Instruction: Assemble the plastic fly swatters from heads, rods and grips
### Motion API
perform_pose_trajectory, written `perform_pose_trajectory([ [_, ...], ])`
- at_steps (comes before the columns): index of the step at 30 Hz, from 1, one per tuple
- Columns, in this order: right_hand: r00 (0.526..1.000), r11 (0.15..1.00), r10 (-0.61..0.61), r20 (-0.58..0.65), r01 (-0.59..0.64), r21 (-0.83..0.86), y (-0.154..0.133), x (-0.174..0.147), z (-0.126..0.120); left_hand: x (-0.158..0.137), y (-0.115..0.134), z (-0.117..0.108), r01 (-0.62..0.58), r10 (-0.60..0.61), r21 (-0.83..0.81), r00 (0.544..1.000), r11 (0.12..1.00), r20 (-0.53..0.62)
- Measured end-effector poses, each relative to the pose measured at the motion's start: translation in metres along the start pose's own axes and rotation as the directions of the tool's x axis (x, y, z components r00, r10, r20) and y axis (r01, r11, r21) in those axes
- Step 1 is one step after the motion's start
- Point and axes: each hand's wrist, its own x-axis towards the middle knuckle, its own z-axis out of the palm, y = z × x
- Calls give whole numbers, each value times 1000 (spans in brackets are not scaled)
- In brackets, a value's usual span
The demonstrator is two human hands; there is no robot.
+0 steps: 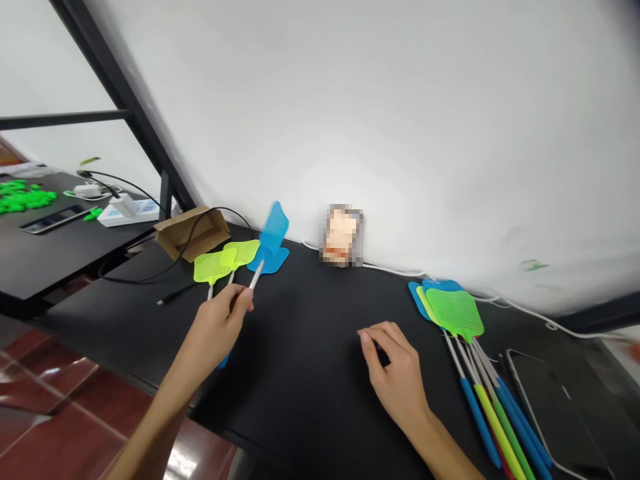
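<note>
My left hand (227, 312) is closed around the metal shaft of a blue fly swatter (275, 223), whose head is raised and blurred. Under that head lies another blue fly swatter (278, 261) on the table. Beside it rest two yellow-green fly swatters (209, 269), their handles partly hidden by my left arm. My right hand (397, 363) hovers over the middle of the table, thumb and forefinger pinched together with nothing visible in them. To its right is a pile of fly swatters (456, 313) with a green head on top and blue, yellow and green handles.
An open cardboard box (193, 235) and a black cable (175, 293) are at the table's back left. A blurred-out upright item (342, 235) leans on the wall. A dark tablet-like device (550, 407) lies far right. Another table (30, 257) at left holds green pieces and a power strip.
</note>
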Motion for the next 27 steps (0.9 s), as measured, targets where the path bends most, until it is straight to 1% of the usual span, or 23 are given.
perform_pose_trajectory([
  [1, 999, 998, 29, 27, -31, 58, -2, -2, 0, -3, 5, 3, 15, -21, -164, 999, 986, -29],
  [2, 996, 990, 65, 60, -72, 122, -5, -3, 0, -6, 11, 8, 22, -40, -334, 998, 942, -48],
  [3, 988, 972, 108, 106, -127, 195, -7, -4, 1, -8, 19, 15, 18, -46, -499, 998, 866, -43],
  [4, 975, 941, 154, 161, -195, 276, -10, -4, 1, -10, 29, 25, 7, -27, -635, 999, 772, -21],
  [5, 956, 894, 196, 220, -267, 361, -12, -4, 2, -11, 40, 36, 5, 13, -723, 1000, 691, 20],
  [7, 908, 754, 256, 332, -403, 519, -14, -3, 4, -11, 62, 60, 13, 122, -818, 987, 576, 102],
  [8, 885, 682, 275, 376, -455, 572, -14, -3, 5, -10, 72, 71, 21, 172, -846, 976, 532, 133],
  [9, 864, 623, 292, 410, -497, 604, -14, -3, 6, -9, 81, 82, 31, 231, -857, 957, 514, 173],
  [11, 825, 540, 340, 451, -564, 625, -11, -3, 5, -6, 92, 101, 21, 352, -868, 909, 495, 223],
  [13, 777, 459, 402, 484, -628, 628, -8, -4, 3, -3, 96, 116, 36, 435, -884, 861, 466, 264],
  [14, 745, 407, 430, 510, -664, 627, -7, -4, 2, -2, 96, 121, 62, 458, -894, 842, 445, 286],
  [16, 676, 293, 459, 576, -727, 621, -5, -3, -1, -1, 91, 128, 145, 484, -903, 804, 404, 346],
  [17, 649, 234, 453, 611, -748, 621, -6, -2, -2, -1, 87, 129, 187, 499, -899, 778, 397, 382],
  [18, 632, 178, 435, 642, -759, 626, -6, -1, -4, -1, 84, 129, 222, 535, -891, 733, 395, 420],
  [19, 625, 128, 406, 667, -761, 636, -8, 0, -5, -1, 80, 127, 230, 562, -884, 700, 408, 441],
  [20, 626, 86, 370, 687, -759, 646, -9, 1, -6, -1, 76, 126, 226, 578, -879, 680, 421, 452],
  [21, 630, 55, 330, 703, -756, 653, -10, 3, -8, 0, 73, 124, 224, 588, -877, 669, 424, 455],
  [22, 637, 38, 299, 710, -752, 658, -12, 5, -8, 0, 71, 123, 237, 575, -869, 670, 434, 469],
  [24, 655, 45, 269, 707, -741, 670, -13, 7, -10, 1, 68, 121, 256, 532, -863, 700, 436, 477],
  [27, 673, 80, 270, 689, -728, 681, -13, 8, -10, -1, 67, 122, 265, 464, -864, 756, 428, 462],
])
